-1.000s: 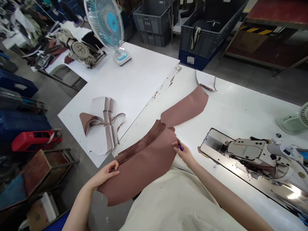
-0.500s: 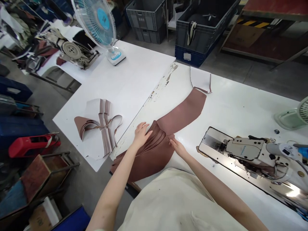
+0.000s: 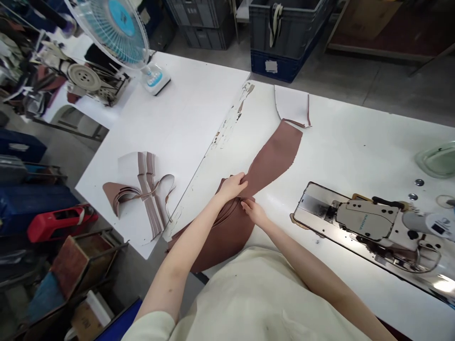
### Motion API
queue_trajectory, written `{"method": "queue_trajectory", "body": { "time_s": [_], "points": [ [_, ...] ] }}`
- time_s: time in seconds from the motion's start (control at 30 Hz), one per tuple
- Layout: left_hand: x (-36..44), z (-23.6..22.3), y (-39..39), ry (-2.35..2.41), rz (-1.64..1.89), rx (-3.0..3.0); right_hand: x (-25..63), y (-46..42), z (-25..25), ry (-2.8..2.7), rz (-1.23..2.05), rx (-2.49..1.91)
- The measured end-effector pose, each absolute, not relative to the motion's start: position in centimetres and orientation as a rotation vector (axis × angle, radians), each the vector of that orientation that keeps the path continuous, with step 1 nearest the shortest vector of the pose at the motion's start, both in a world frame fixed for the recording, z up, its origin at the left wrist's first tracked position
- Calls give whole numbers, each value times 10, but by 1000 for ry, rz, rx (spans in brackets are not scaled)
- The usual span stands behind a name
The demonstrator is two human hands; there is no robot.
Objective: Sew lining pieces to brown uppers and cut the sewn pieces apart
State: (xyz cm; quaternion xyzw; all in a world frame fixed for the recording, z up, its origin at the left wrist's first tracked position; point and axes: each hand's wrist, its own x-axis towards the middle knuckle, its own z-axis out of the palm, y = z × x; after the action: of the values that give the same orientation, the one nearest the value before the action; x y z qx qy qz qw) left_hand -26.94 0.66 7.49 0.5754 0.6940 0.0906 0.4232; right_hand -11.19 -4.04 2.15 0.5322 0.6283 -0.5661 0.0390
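A fanned stack of brown leather-like pieces [image 3: 227, 237] lies on the white table close to my body. My left hand [image 3: 232, 187] is closed at the stack's upper end, gripping the near end of a long brown piece [image 3: 275, 154] that stretches away to the upper right. Just below and to the right, my right hand [image 3: 253, 211] pinches the stack's edge between thumb and fingers. Its fingertips partly cover that edge. Beyond the long piece, a white-backed piece [image 3: 292, 106] with a brown edge rests on the table.
A sewing machine [image 3: 369, 220] is set into the table [image 3: 341, 147] on the right. Bundled white and brown pieces [image 3: 149, 189] lie on the left table. Farther off stand a fan [image 3: 156, 78] and grey crates [image 3: 284, 23]. A red object [image 3: 53, 222] is at lower left.
My left hand has moved right from lying spread on the stack and closed on the long piece, whose near end looks lifted and narrowed. My right hand stays at the stack's edge. The view has shifted.
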Motion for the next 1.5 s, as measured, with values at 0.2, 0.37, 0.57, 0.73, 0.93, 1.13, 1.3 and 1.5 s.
{"method": "queue_trajectory", "body": {
  "time_s": [0.2, 0.37, 0.57, 0.73, 0.93, 1.13, 1.3, 1.5],
  "points": [
    [-273, 71, 4, 1784, 312, 1360, -114, -46, 27, 2114, -1408, 1575],
    [-272, 68, 4, 1813, 356, 1342, -116, -45, 32, 2133, -1342, 1550],
    [-255, 81, -1, 1737, 403, 1339, -119, -40, 33, 2115, -1413, 1565],
    [-257, 80, 0, 1757, 481, 1277, -117, -47, 24, 2199, -1367, 1598],
    [-268, 101, 5, 1703, 899, 924, -99, -61, 26, 1885, -2071, 1979],
    [-258, 166, -51, 1357, 1213, 279, -85, -28, 54, 974, -3004, 2368],
    [-286, 183, -150, 1484, 1105, 95, -87, -8, 88, 1195, -2764, 2895],
    [-371, 162, -283, 1889, 654, 141, -62, -95, 96, 2085, -2198, 1833]
  ]
}}
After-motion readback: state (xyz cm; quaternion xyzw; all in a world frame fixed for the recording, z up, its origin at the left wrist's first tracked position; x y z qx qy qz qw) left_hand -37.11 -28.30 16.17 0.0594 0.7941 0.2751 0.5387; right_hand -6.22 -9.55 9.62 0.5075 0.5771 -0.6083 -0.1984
